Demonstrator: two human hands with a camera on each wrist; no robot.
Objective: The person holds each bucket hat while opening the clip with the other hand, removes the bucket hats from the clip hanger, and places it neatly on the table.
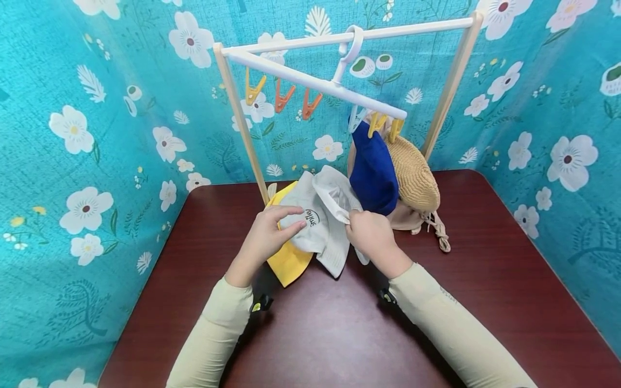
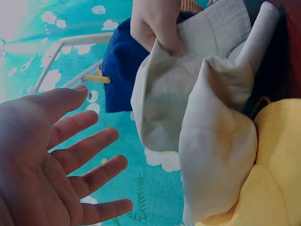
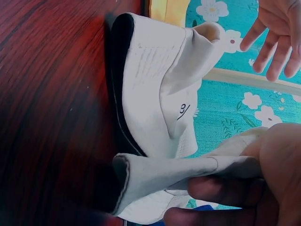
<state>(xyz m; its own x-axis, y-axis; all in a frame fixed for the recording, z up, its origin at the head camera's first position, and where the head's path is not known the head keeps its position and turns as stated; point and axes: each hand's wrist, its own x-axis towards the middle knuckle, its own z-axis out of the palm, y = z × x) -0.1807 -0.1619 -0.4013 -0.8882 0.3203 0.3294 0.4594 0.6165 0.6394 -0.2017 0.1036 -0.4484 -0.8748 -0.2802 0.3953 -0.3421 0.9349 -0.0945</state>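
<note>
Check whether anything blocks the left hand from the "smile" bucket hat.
Nothing visible does: the left hand is beside the "smile" bucket hat, with open space between them. The right hand, gripping another pale bucket hat, is on the opposite side.

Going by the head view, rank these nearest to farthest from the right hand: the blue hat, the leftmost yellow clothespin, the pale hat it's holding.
From the right hand:
1. Pale hat: in its grip.
2. Blue hat: just beyond, on the right half of the hanger.
3. Leftmost yellow clothespin: up at the hanger's left end.
</note>
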